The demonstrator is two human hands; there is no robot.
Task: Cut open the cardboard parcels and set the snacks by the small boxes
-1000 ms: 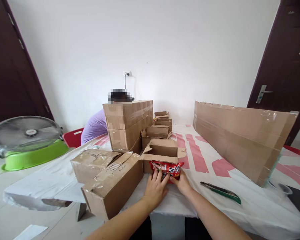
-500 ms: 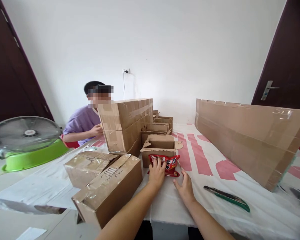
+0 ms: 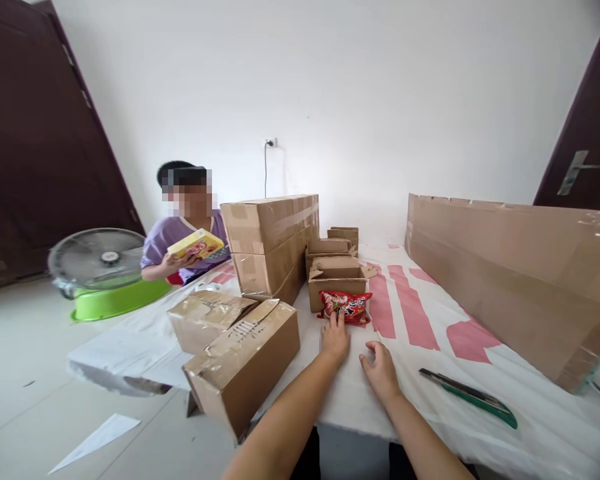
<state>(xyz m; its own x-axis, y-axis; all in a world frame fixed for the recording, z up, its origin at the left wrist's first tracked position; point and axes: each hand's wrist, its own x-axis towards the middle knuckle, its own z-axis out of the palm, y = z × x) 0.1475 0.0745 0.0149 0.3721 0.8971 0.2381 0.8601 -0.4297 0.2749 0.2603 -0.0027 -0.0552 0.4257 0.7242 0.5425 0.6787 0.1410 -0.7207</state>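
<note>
Fingers spread, the left hand (image 3: 336, 339) lays its fingertips on the near side of a red packet (image 3: 347, 307) without closing around it; the right hand (image 3: 381, 368), loosely curled with a gap between thumb and fingers, holds nothing at the packet's five o'clock. The packet lies on the cloth-covered table (image 3: 350, 413), directly in front of an open carton (image 3: 315, 293) at its twelve; whether the two touch, I cannot tell. More open cartons (image 3: 329, 250) line up beyond, also towards twelve. A utility knife (image 3: 470, 398) with a green handle rests at four o'clock. At eight sits a long closed carton (image 3: 245, 357), with another closed carton (image 3: 200, 323) beside it at nine. A two-high carton stack (image 3: 275, 240) stands at ten, and farther that way a co-worker holds a yellow box (image 3: 197, 244). Between two and three, a tall cardboard panel (image 3: 500, 273) stands upright.
</note>
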